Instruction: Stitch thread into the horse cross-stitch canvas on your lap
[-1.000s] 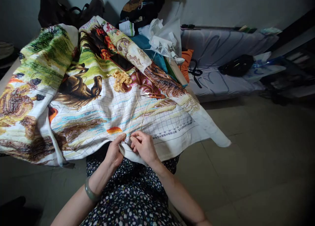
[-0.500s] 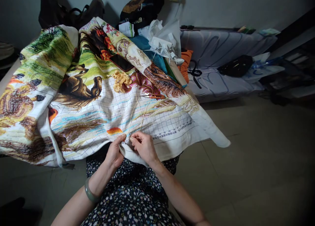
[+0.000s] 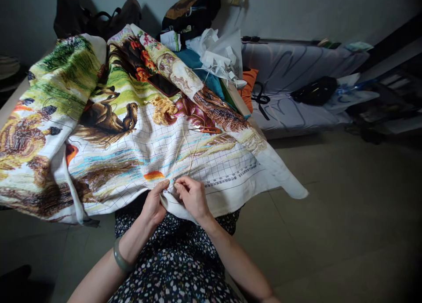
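Observation:
A large cross-stitch canvas [image 3: 132, 136] with horses, greenery and a printed grid lies over a table and hangs into my lap. My left hand [image 3: 153, 204] pinches the canvas's near edge, thumb on top, fingers under the cloth. My right hand [image 3: 193, 197] sits just to its right on the same edge, its fingertips pinched together where a pale yellow thread [image 3: 187, 151] meets the cloth. A needle is too small to make out. The thread runs up the canvas towards a bundle of yellow floss [image 3: 163, 109].
Small scissors [image 3: 206, 129] lie on the canvas beyond the thread. Bags, white plastic and clothes [image 3: 211, 52] pile up at the table's back. A grey cushioned bench [image 3: 296, 83] with a black bag [image 3: 316, 89] stands right. Tiled floor [image 3: 329, 206] opens to the right.

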Action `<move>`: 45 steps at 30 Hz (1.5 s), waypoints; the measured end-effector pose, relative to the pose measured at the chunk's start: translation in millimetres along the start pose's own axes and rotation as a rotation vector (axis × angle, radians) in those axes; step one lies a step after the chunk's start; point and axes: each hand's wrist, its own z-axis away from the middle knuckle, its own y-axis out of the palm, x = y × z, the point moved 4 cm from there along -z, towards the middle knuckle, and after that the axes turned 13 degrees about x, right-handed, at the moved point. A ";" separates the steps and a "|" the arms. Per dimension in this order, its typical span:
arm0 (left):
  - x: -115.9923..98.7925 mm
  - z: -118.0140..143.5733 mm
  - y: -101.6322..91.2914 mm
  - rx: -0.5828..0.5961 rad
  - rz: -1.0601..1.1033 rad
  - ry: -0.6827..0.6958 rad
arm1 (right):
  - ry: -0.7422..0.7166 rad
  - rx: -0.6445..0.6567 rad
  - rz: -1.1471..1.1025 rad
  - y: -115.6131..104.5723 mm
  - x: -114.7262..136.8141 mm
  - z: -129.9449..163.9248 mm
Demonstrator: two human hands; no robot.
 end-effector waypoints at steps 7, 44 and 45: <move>1.0 -3.0 -3.8 0.026 0.000 -0.001 | 0.016 0.012 -0.040 0.6 0.2 -0.8; 2.0 -3.2 -4.3 0.048 0.003 -0.043 | 0.098 0.053 -0.189 0.3 -5.1 -0.7; 1.7 -3.4 -4.3 0.048 -0.003 -0.036 | 0.104 0.053 -0.201 0.9 -5.0 -1.0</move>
